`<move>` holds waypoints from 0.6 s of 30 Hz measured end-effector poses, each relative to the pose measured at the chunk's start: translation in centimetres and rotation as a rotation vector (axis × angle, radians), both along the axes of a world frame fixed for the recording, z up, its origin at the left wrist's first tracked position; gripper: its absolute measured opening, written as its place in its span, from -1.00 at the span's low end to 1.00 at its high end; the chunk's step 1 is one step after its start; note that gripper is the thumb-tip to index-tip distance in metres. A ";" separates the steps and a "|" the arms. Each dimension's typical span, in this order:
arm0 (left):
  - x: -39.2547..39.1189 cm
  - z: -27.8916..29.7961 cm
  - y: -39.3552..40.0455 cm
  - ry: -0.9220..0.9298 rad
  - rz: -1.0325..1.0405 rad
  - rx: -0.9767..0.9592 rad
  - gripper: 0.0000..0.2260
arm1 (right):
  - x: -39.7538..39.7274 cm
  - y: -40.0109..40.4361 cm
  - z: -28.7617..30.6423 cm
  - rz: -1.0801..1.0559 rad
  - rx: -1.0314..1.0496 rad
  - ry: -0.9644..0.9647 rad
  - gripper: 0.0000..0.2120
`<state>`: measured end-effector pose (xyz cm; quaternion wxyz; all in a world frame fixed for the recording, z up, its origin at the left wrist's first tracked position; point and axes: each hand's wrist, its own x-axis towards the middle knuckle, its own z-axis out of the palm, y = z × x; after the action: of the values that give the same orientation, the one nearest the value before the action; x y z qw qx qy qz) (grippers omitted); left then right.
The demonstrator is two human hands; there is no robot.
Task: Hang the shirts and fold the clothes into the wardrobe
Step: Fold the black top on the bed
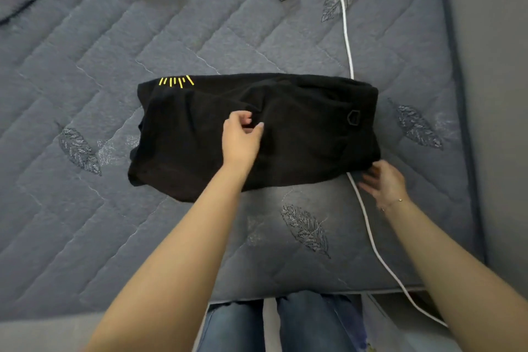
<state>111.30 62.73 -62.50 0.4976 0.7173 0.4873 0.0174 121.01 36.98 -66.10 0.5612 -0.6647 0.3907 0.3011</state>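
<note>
From the head view, the black garment point(257, 134) lies part-folded across the mattress point(85, 66), on top of the white cable point(347, 46). My left hand point(243, 137) sits over its middle, fingers point(243, 117) loosely curled, seemingly gripping nothing. My right hand point(385, 180) is open at the near right corner, fingertips just touching the cloth. If I sweep that corner over, I may snag the cable and drag it along, pulling the fold askew.

Both arms reach forward, left hand point(241, 137) with fingers loosely curled, right hand point(385, 183) with fingers spread.
</note>
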 end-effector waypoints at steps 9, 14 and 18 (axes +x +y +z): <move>15.2 -2.9 -9.0 0.155 -0.525 -0.082 -0.10 | 2.5 -0.6 -0.7 0.283 0.162 -0.232 -0.64; 16.0 -4.2 -8.5 0.299 -0.633 0.172 -0.59 | 2.2 -2.0 -0.6 0.485 0.255 -0.162 -0.69; 12.8 -2.5 -5.4 0.016 -0.488 0.121 -0.87 | 3.7 -2.6 -1.3 0.504 -0.118 -0.347 -0.80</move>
<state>124.07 57.38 -65.01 0.4393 0.8423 0.3019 -0.0798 124.75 34.34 -67.43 0.4878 -0.8134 0.1288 0.2895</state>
